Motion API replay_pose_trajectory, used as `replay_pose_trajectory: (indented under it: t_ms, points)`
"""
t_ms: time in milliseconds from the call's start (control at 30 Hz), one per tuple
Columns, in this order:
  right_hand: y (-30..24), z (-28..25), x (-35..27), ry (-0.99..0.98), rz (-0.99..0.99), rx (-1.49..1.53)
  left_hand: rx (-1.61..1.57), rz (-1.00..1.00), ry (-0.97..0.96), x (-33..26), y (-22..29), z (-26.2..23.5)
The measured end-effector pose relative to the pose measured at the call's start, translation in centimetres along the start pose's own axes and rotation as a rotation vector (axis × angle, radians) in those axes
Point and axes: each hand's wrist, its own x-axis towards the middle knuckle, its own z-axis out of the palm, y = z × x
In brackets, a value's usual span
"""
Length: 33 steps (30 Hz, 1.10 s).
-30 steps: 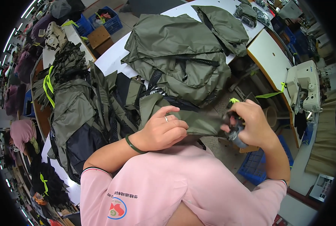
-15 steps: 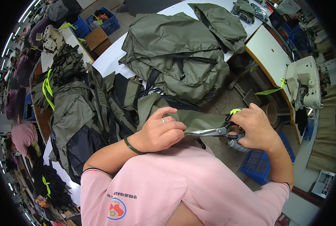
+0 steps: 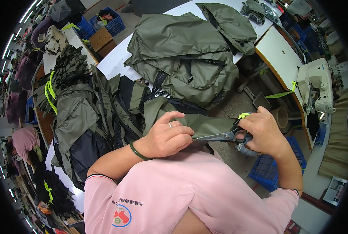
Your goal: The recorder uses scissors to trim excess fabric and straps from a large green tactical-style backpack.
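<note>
My right hand [image 3: 261, 128] is wrapped round the handles of a pair of scissors [image 3: 224, 136], which have bright yellow-green and grey wrapping at the grips. Their blades point left, with the tips at the fingers of my left hand [image 3: 168, 134]. That hand is pinched closed at the edge of an olive-green fabric piece [image 3: 199, 123]; its fingertips hide the exact spot held. The fabric runs between both hands and up toward the pile on the table. Beyond it lies a large olive-green backpack [image 3: 181, 66] with black mesh and straps.
More olive and black sewn pieces [image 3: 78, 117] are heaped at the left. A white table [image 3: 109, 62] runs behind the pile. At the right stand a sewing machine [image 3: 318, 84] and its table [image 3: 277, 50]. Below my right arm is a blue crate [image 3: 265, 167].
The scissor blades seem slightly more closed and turned a little. Both hands keep nearly the same places, and the whole view has shifted slightly.
</note>
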Motion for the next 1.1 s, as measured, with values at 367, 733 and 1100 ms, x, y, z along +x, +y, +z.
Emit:
replay_pose_trajectory:
  t_ms: [367, 733, 1100]
  points:
    - [0.0, -0.8, -0.6, 0.020, 0.167, 0.177, -0.010, 0.046, -0.040, -0.4, -0.1, -0.2]
    - [-2.3, 3.7, -1.4, 0.160, 0.198, 0.614, 0.108, 0.228, -0.110, 0.4, 0.4, -0.6]
    - [-2.3, 2.8, -2.0, 0.170, 0.211, 0.705, 0.059, 0.106, -0.169, 0.8, 0.4, -1.2]
